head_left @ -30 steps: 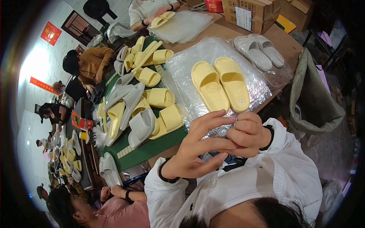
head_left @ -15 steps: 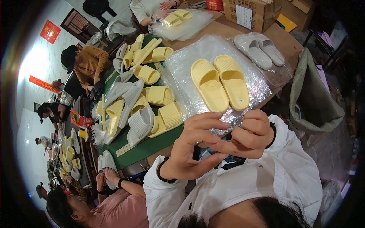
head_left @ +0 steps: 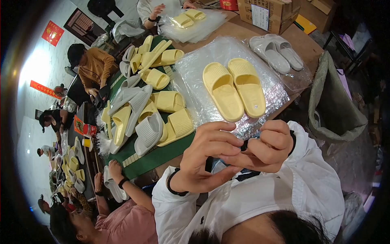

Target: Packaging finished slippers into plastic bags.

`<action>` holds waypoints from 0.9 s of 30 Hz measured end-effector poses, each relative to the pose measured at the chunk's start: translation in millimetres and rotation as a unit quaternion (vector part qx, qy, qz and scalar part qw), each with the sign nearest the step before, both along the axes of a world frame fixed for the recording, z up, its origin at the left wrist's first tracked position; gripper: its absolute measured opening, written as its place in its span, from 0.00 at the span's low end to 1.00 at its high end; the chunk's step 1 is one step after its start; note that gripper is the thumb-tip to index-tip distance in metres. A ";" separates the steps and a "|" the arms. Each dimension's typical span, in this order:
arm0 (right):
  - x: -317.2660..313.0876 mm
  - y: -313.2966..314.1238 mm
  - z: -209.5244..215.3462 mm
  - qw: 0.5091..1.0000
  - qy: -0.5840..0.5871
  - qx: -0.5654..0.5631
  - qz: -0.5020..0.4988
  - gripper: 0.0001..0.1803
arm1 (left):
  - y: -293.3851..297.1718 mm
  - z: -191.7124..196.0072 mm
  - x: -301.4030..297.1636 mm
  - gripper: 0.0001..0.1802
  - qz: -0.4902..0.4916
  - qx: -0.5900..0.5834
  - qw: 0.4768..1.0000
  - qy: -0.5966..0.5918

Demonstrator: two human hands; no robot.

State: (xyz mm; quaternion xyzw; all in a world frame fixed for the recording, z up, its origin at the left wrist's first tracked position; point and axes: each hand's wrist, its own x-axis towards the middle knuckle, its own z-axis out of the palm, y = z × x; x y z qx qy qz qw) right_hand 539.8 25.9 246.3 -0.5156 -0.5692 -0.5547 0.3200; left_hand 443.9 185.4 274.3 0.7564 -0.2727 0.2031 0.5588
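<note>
My left hand (head_left: 205,158) and my right hand (head_left: 270,146) meet in front of my chest, below the slippers. The left one is loosely curved, its thumb and fingers apart, fingertips against the right hand. My right hand is closed with curled fingers; anything small pinched in it is hidden. Just beyond my hands lies a pair of yellow slippers (head_left: 223,91), side by side on a stack of clear plastic bags (head_left: 195,69). The right slipper carries a small white sticker on its heel.
Loose yellow and grey slippers (head_left: 148,134) are heaped on a green mat (head_left: 140,171) to the left. Grey slippers (head_left: 276,53) lie at the far right, near a cardboard box (head_left: 264,14). A sack (head_left: 335,105) stands right. Co-workers sit left and across.
My hands stay together, with the left fingers shifting slightly. The co-worker across lifts a hand off the yellow slippers. The co-worker in pink at lower left moves their hands apart around grey slippers.
</note>
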 end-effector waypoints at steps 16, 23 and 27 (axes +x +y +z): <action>-0.5 0.0 -2.4 1.000 0.012 -0.007 0.012 0.20 | 1.1 -2.8 -0.6 0.24 -0.003 -0.002 1.000 0.008; 0.7 1.3 -2.1 1.000 0.011 0.004 0.006 0.19 | 0.7 -2.8 0.9 0.24 0.000 -0.003 1.000 0.009; 5.6 -3.0 0.5 0.996 0.063 -0.052 0.038 0.16 | -0.7 -10.3 5.6 0.23 0.021 -0.020 1.000 0.011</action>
